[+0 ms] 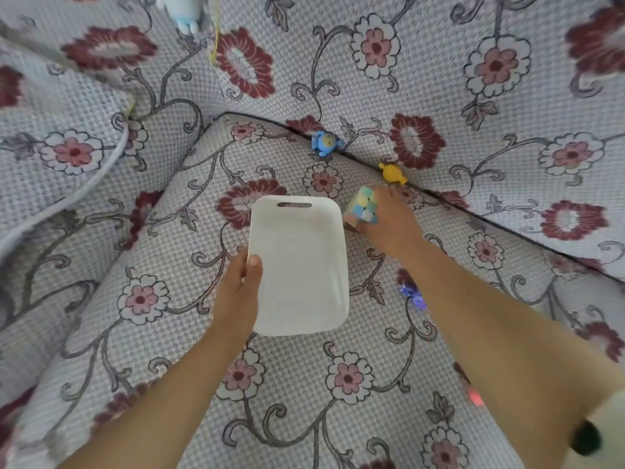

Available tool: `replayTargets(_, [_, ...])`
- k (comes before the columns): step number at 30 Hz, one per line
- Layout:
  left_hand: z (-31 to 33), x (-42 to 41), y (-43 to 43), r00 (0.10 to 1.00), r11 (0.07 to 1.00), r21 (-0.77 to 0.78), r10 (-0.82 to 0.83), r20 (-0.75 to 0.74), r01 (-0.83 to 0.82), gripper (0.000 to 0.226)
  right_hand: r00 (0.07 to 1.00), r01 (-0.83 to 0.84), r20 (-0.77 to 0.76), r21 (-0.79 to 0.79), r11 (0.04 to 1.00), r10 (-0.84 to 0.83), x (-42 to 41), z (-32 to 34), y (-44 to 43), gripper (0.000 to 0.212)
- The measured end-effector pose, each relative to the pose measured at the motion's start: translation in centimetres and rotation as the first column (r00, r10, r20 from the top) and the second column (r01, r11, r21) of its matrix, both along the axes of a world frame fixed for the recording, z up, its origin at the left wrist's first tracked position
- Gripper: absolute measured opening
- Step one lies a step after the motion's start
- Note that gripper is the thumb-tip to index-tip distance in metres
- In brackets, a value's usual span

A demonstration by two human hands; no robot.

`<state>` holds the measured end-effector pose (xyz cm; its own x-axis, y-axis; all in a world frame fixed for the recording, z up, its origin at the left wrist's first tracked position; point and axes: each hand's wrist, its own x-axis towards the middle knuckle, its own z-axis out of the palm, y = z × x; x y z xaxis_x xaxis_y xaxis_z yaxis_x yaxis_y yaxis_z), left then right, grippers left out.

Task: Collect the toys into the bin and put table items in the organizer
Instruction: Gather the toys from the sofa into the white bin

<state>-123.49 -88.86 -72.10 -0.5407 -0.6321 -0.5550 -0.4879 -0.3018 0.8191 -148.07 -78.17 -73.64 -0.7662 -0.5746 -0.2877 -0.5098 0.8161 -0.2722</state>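
A white plastic bin (299, 265) with a slot handle rests on the floral sofa seat, empty inside. My left hand (241, 292) grips its near left rim, thumb over the edge. My right hand (392, 221) is closed around a pastel puzzle cube (362, 206) just right of the bin's far corner. A small blue toy figure (324, 143) lies in the crease between seat and backrest. A yellow toy figure (392, 172) lies in the same crease, just beyond my right hand.
The sofa's backrest (473, 79) rises behind and its armrest (50, 147) stands at the left. A pale blue toy (184, 11) sits at the top edge. A white cord (84, 184) runs down the armrest.
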Motion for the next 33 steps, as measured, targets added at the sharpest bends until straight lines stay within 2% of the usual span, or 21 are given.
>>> replayTargets(2, [0.6,-0.2,0.5,1.000,1.000,0.008,-0.002,0.003,0.002,0.043,0.996,0.084,0.017,-0.108,0.991,-0.083,-0.2,1.9,1.0,0.067])
replayTargets(4, [1.5,-0.6,1.2,1.000,1.000,0.012,-0.005,0.004,0.005,0.046,0.991,0.136,0.028,-0.258,0.957,-0.133,0.0,4.9,1.9,0.060])
replayTargets(6, [2.9,-1.4,2.3,1.000,0.999,0.032,-0.021,-0.005,0.021,0.043,0.992,0.123,0.045,-0.388,0.913,-0.115,0.6,8.9,3.1,0.050])
replayTargets(8, [4.6,-2.2,3.6,0.999,0.998,0.040,-0.053,-0.012,0.053,0.026,0.996,0.062,0.092,-0.442,0.895,-0.023,1.7,11.9,4.1,0.051])
replayTargets(11, [6.7,-3.3,5.6,0.994,0.994,0.028,-0.101,-0.046,0.103,0.020,0.974,-0.134,0.124,-0.355,0.925,0.189,3.0,13.9,5.7,0.055])
replayTargets(14, [8.5,-4.1,7.8,0.990,0.992,0.026,-0.124,-0.069,0.126,0.034,0.952,-0.305,-0.020,-0.147,0.941,0.305,3.4,14.2,7.6,0.057])
replayTargets(17, [9.8,-4.6,10.0,0.984,0.987,-0.023,-0.162,-0.079,0.160,0.058,0.922,-0.336,-0.203,0.008,0.942,0.330,3.1,14.4,10.1,0.059])
replayTargets(19, [10.5,-5.0,11.5,0.979,0.982,-0.035,-0.186,-0.079,0.184,0.061,0.912,-0.308,-0.271,0.043,0.950,0.308,2.8,14.6,11.9,0.058])
replayTargets(22, [11.3,-5.7,13.6,0.974,0.979,-0.028,-0.206,-0.096,0.204,0.058,0.901,-0.278,-0.330,0.056,0.959,0.281,2.4,14.5,14.3,0.056])
replayTargets(25, [11.7,-6.5,16.3,0.969,0.976,-0.033,-0.218,-0.116,0.215,0.038,0.897,-0.240,-0.361,0.092,0.966,0.257,1.8,14.4,16.9,0.054])
replayTargets(27, [11.5,-6.9,17.9,0.970,0.975,-0.059,-0.221,-0.100,0.216,0.039,0.895,-0.234,-0.371,0.086,0.968,0.249,1.6,14.1,18.7,0.054])
replayTargets(30, [10.9,-7.4,20.1,0.970,0.974,-0.067,-0.223,-0.098,0.217,0.045,0.921,-0.227,-0.326,-0.002,0.974,0.214,1.2,14.1,21.8,0.057])
replayTargets(33, [10.8,-8.0,21.9,0.976,0.977,-0.085,-0.204,-0.079,0.198,0.050,0.957,-0.124,-0.279,-0.136,0.983,0.082,0.5,14.3,25.8,0.051])
